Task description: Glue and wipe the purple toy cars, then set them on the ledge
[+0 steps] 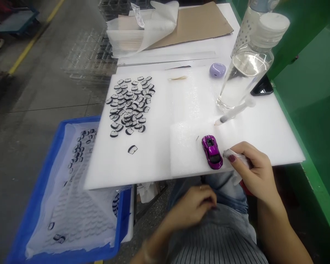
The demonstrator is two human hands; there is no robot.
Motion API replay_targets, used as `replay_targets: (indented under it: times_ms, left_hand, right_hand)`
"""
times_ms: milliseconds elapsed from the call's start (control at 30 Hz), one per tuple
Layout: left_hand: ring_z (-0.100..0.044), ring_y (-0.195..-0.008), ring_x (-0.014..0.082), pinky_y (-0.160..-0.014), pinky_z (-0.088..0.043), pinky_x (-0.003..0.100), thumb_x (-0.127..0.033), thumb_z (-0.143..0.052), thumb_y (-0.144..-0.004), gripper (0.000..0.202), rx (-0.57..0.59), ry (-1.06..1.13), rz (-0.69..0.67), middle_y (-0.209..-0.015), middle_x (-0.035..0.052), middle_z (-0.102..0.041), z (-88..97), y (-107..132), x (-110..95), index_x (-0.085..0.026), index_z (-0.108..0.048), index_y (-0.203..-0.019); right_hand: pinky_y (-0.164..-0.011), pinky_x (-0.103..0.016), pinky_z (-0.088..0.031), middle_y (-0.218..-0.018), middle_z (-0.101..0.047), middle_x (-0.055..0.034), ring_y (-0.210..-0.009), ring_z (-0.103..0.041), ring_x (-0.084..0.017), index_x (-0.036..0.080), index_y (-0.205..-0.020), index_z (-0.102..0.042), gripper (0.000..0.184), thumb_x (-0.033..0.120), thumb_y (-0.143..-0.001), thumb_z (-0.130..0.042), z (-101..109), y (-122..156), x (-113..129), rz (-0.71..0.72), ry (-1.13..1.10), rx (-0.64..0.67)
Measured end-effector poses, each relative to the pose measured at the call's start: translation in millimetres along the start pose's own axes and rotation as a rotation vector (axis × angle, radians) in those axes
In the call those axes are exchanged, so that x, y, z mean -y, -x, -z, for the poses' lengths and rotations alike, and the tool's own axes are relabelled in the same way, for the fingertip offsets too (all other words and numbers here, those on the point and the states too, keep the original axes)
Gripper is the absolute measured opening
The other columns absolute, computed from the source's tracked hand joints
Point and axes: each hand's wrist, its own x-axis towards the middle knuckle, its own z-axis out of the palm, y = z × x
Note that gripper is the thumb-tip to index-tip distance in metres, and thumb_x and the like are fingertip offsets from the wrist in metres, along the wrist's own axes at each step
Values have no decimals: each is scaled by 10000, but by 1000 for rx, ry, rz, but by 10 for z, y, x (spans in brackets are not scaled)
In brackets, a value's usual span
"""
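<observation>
My right hand (pixel 253 168) pinches a crumpled white tissue (pixel 238 178) between thumb and fingers, at the near edge of the white foam-topped table (pixel 154 165). Just left of the tissue, a shiny purple toy car (pixel 211 152) stands on the foam. My left hand (pixel 191 207) is over my lap, below the table edge, its fingers curled in and nothing visible in them. Beyond the car lies a syringe (pixel 233 113) with an orange tip. Many small clear pieces with black edges (pixel 129 106) are spread on the left side; a single such piece (pixel 132 149) lies nearer.
A water bottle (pixel 244 69) stands at the right, near a lilac case (pixel 217 70) and a black object (pixel 262 87). Toothpicks (pixel 178 78) lie farther back, before cardboard (pixel 198 24). A blue crate (pixel 57 143) with more pieces sits lower left. A green panel (pixel 313 80) borders the right.
</observation>
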Motion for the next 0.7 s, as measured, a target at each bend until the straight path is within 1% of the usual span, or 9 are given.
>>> replay_targets:
  times_ms: [67, 133, 167, 200, 233, 300, 400, 533, 700]
  left_hand:
    - [-673, -750, 151, -696, -538, 234, -50, -552, -852, 192, 6, -53, -169, -777, 23, -704, 260, 178, -298, -209, -654, -817]
    - [-667, -758, 149, -697, -540, 243, -32, -543, -868, 207, -444, -300, -338, -794, 10, -695, 532, 285, -446, -221, -628, -868]
    - [-672, -808, 161, -746, -542, 264, -16, -558, -865, 220, -677, -526, -316, -831, 14, -699, 659, 311, -461, -220, -634, -895]
    - [-673, -832, 172, -771, -537, 280, -14, -583, -861, 216, -833, -756, -304, -851, 18, -704, 774, 324, -445, -215, -643, -909]
    - [-672, -839, 180, -776, -531, 288, -20, -598, -864, 200, -874, -945, -284, -868, 26, -709, 873, 331, -409, -206, -649, -917]
    - [-669, -822, 184, -767, -527, 295, -34, -594, -885, 164, -759, -1133, -249, -878, 40, -715, 1014, 345, -326, -182, -652, -928]
    - [-674, -852, 185, -781, -539, 296, -90, -595, -919, 120, -568, -1090, -189, -910, 46, -723, 1093, 394, -281, -165, -654, -992]
    - [-680, -911, 209, -762, -566, 316, -261, -582, -962, 244, -510, -1057, -61, -990, 71, -713, 1104, 386, -361, -150, -659, -1166]
    - [-693, -765, 208, -621, -530, 315, -303, -502, -986, 269, -452, -1153, 13, -898, 54, -697, 1181, 218, -419, -144, -719, -971]
  right_hand:
    - [-650, -269, -451, -845, -642, 0, -747, -591, -136, 223, -904, -672, 80, 208, -948, -607, -8, -3, -5, -1, 1, 3]
    - [-645, -267, -446, -838, -637, 2, -742, -584, -133, 229, -896, -673, 85, 210, -949, -609, -15, 0, -8, -3, -2, 2]
    - [-641, -267, -445, -830, -634, 3, -735, -582, -133, 231, -895, -673, 83, 213, -949, -612, -16, 4, -9, -6, -3, -2]
    - [-635, -266, -444, -821, -631, 4, -725, -579, -131, 233, -895, -673, 81, 216, -948, -615, -13, 8, -9, -9, -1, -6]
    - [-629, -266, -444, -817, -630, 5, -717, -577, -131, 234, -896, -675, 78, 218, -947, -618, -7, 11, -10, -14, 4, -6]
    - [-620, -266, -443, -820, -633, 2, -715, -578, -132, 237, -897, -680, 76, 219, -944, -623, 8, 15, -12, -14, 19, 1]
    - [-627, -270, -450, -846, -648, -6, -746, -593, -143, 243, -906, -692, 79, 218, -940, -625, 15, 8, -21, 16, 24, 10]
    - [-616, -274, -470, -838, -655, -6, -741, -605, -154, 246, -896, -695, 41, 219, -906, -665, -40, 19, -55, 49, -15, -42]
    - [-576, -294, -480, -814, -691, -11, -699, -624, -175, 229, -891, -706, 86, 226, -822, -758, 14, 17, -92, 20, 25, -278]
